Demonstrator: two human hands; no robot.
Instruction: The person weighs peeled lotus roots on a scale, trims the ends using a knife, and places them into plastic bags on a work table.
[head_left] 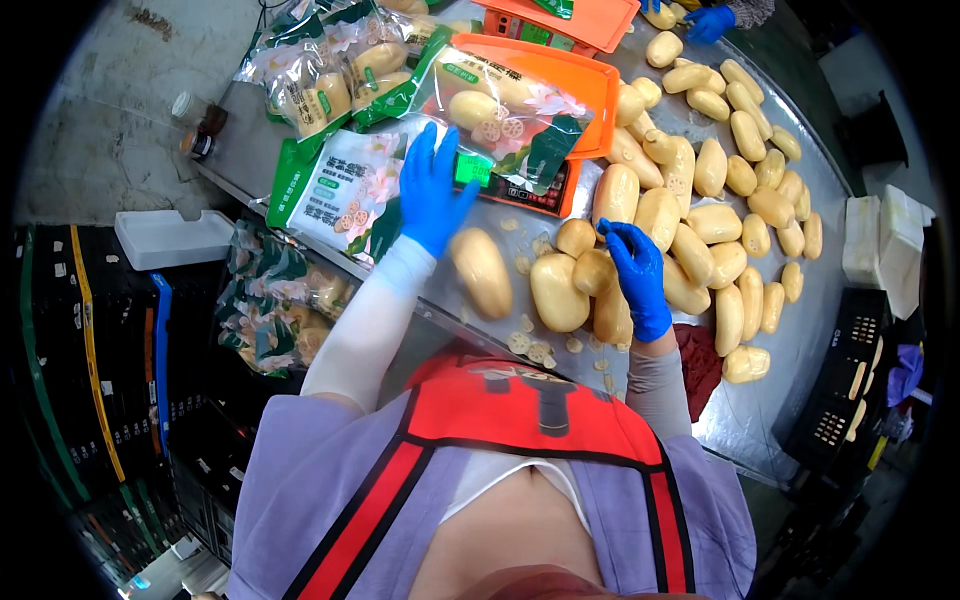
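My left hand point(432, 200), in a blue glove, is open with its fingers spread over the edge of a stack of flat printed pouches point(345, 190). Just beyond it, a clear-fronted green bag point(500, 105) with lotus root inside lies on the orange weighing scale point(597, 100), whose green display is lit. My right hand point(638, 280), also gloved in blue, is above the peeled lotus roots point(657, 218), fingertips pinched together; anything between them is too small to make out. A single lotus root point(481, 272) lies between my hands, and another lotus root point(558, 292) sits nearer the right one.
Filled bags point(325, 85) are heaped at the far left of the metal table point(455, 305). Thin cut slices point(530, 345) lie along its near edge. A dark red cloth point(698, 370) is at right. Another person's blue-gloved hand point(710, 24) works at the far end. Black crates point(60, 340) stand left.
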